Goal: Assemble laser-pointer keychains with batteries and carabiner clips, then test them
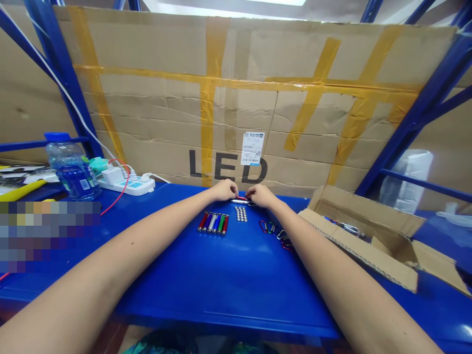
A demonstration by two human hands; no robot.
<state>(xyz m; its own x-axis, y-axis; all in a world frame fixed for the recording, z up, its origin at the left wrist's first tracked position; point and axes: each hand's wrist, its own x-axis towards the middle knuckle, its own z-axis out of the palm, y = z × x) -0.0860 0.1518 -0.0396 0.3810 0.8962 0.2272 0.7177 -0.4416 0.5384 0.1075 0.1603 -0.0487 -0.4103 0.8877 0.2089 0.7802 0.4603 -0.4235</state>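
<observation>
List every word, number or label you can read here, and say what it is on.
"LED": large dark letters on the cardboard sheet behind the blue bench.
White sticker on the same cardboard: print too small to read.
Label on the water bottle: too small to read.

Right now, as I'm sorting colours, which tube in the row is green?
The green tube, second from the row's right end, next to the end red one.
</observation>
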